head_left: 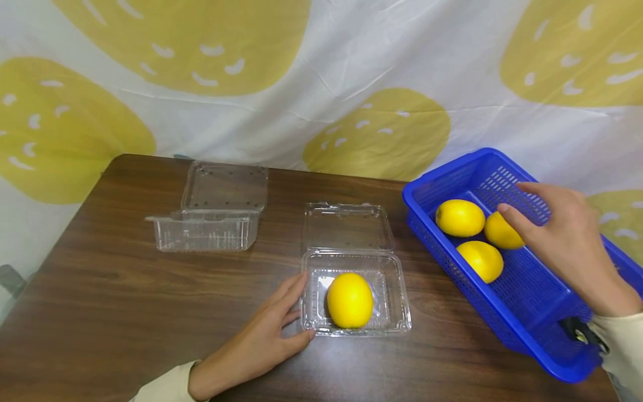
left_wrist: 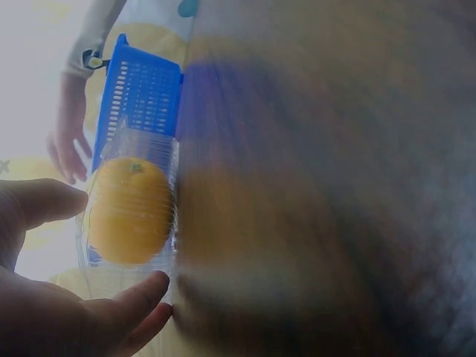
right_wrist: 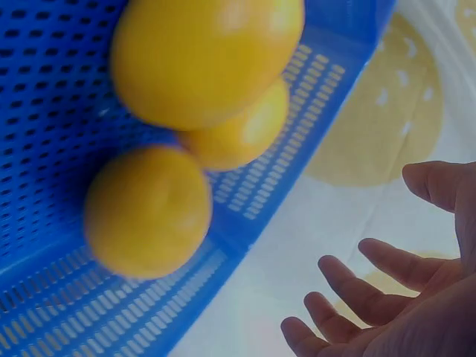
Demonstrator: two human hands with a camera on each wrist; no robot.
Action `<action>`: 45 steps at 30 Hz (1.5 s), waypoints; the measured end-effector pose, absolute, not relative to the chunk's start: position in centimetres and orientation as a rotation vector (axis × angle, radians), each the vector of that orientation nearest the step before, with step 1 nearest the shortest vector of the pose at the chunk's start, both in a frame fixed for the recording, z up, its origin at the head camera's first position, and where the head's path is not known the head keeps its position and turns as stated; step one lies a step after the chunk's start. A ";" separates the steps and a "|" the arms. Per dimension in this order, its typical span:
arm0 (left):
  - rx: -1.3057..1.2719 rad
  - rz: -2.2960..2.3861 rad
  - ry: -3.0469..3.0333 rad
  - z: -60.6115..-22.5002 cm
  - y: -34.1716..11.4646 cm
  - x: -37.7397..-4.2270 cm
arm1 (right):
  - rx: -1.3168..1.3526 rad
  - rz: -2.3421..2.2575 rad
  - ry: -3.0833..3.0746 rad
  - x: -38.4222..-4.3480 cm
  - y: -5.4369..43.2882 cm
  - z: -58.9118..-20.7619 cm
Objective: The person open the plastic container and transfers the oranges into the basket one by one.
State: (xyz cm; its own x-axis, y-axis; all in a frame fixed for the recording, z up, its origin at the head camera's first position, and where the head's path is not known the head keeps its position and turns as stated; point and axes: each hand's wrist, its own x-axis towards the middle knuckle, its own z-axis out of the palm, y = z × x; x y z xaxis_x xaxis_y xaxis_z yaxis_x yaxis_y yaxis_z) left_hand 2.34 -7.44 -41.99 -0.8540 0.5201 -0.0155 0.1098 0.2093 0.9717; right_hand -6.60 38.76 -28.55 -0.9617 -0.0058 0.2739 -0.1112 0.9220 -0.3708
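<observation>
A clear plastic clamshell box (head_left: 397,290) stands with its lid folded back, and one orange (head_left: 350,300) sits inside it. My left hand (head_left: 266,329) rests against the box's left side, fingertips at the side rim and thumb at the near corner. In the left wrist view that thumb and those fingers are spread apart beside the box wall. Over the blue basket (head_left: 494,329) my right hand (head_left: 567,240) hovers with nothing in it. Three oranges (head_left: 460,218) lie at the basket's far end, one partly hidden by the hand. The right wrist view shows loosely spread fingers (right_wrist: 364,294).
A second clear clamshell box (head_left: 206,231) stands with its lid up, farther back on the left of the brown wooden table (head_left: 125,312). Behind the table hangs a white cloth (head_left: 271,128) with big yellow prints. A dark object (head_left: 577,332) sits at the basket's near end.
</observation>
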 end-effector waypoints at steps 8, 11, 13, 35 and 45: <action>0.591 1.687 2.147 -42.0 -7.5 2.4 | 0.188 0.632 -2.757 -5.6 36.4 -27.8; 0.592 1.689 2.146 -42.1 -7.4 2.3 | 0.217 0.659 -2.754 -5.2 35.7 -27.7; 0.593 1.690 2.146 -42.2 -7.4 2.3 | 0.236 0.667 -2.752 -4.9 35.2 -27.7; 0.584 1.696 2.146 -42.2 -7.3 2.2 | 0.519 0.674 -2.624 -2.9 31.1 -28.5; 0.585 1.695 2.139 -42.1 -7.4 2.3 | 0.542 0.700 -2.628 -1.9 29.7 -28.9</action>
